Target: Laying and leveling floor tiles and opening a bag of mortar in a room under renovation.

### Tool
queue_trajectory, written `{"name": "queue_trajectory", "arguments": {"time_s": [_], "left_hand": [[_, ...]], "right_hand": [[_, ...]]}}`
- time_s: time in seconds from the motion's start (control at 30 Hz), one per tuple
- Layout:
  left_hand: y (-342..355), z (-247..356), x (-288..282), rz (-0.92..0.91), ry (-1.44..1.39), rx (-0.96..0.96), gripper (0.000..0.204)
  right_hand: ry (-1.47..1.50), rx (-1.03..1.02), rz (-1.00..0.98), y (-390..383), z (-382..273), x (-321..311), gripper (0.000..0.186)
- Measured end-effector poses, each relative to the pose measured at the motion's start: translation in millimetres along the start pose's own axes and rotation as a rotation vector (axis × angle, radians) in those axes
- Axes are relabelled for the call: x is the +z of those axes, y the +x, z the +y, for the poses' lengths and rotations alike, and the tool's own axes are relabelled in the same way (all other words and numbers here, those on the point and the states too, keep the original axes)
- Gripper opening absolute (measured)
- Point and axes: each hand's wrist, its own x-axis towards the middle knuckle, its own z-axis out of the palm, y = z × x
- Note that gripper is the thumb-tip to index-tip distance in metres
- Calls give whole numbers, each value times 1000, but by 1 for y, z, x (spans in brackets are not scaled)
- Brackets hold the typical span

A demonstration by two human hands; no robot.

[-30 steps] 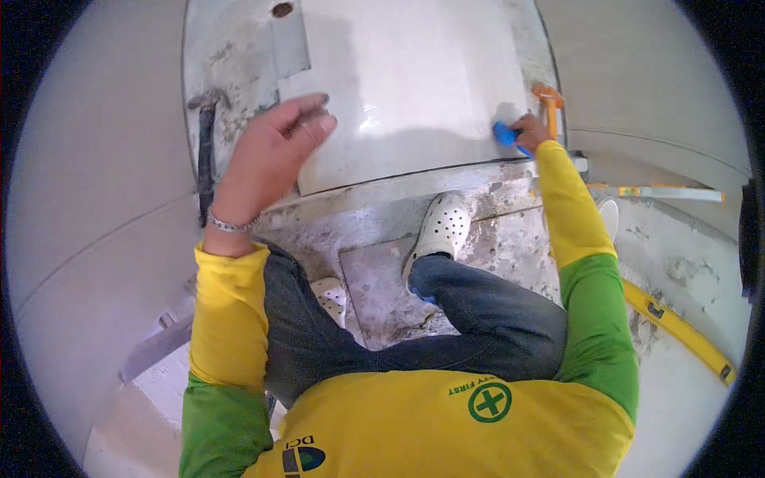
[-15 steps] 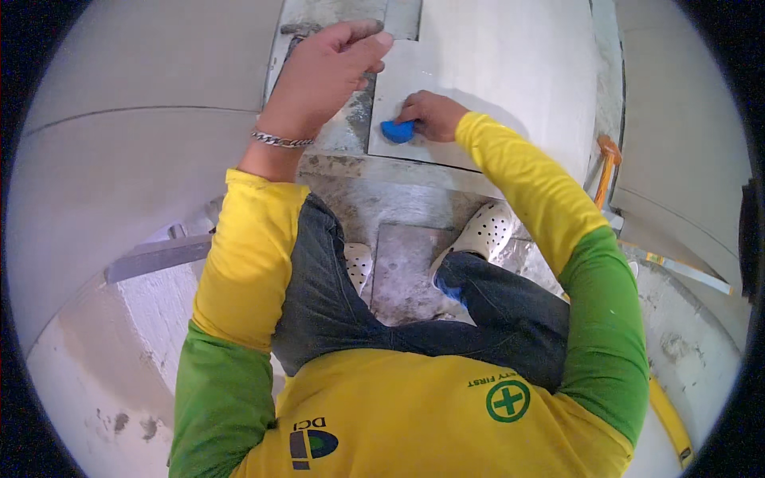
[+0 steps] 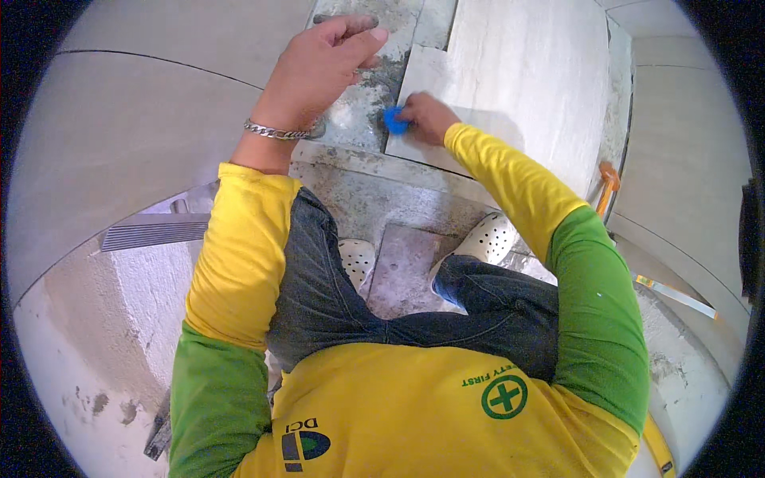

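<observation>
My right hand point(image 3: 430, 118) pinches a small blue sponge point(image 3: 394, 120) at the left edge of a large pale tile point(image 3: 526, 72), near its front corner. The hand hides part of the sponge. My left hand point(image 3: 327, 68), with a chain bracelet point(image 3: 275, 131) at the wrist, is raised left of the tile. Its fingers are loosely bent, thumb apart, and I see nothing gripped. A dark bar-like thing point(image 3: 321, 18) shows behind its fingers. Below lies a grey, mortar-smeared strip point(image 3: 362, 111) beside the tile.
An orange-handled tool point(image 3: 608, 179) leans at the tile's right side. Large grey wall panels stand on both sides. A ribbed grey piece point(image 3: 155, 231) lies at left, a pale level-like bar point(image 3: 677, 296) at right. My white clogs point(image 3: 488, 239) rest on the dirty floor below the ledge point(image 3: 382, 166).
The view has shifted, so the tile sits farther right. My right hand has drawn the sponge leftward over the tile to its edge. The left hand stays raised in much the same pose.
</observation>
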Motion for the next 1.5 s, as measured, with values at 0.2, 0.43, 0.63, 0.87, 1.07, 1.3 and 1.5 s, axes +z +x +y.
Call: {"name": "queue_trajectory", "arguments": {"time_s": [0.2, 0.43, 0.63, 0.87, 1.07, 1.3, 1.5], "left_hand": [[4, -6, -1, -28, -58, 6, 40], [11, -14, 5, -69, -41, -26, 47], [23, -22, 13, -79, -52, -132, 53], [33, -33, 19, -76, 1, -163, 55], [45, -37, 24, -26, 88, -277, 47], [41, -30, 40, -13, 225, -207, 46], [41, -28, 38, 5, 219, -214, 55]], "right_hand": [[-52, -227, 47, -11, 18, -17, 23], [-135, 265, 361, -12, 35, -44, 21], [-74, -240, 75, -14, 3, -17, 21], [-312, 295, 357, -11, 61, -61, 21], [-26, -46, 139, -17, 42, -26, 19], [-177, 60, 300, -21, 82, -51, 20], [194, 84, 78, -8, 14, -10, 21]]}}
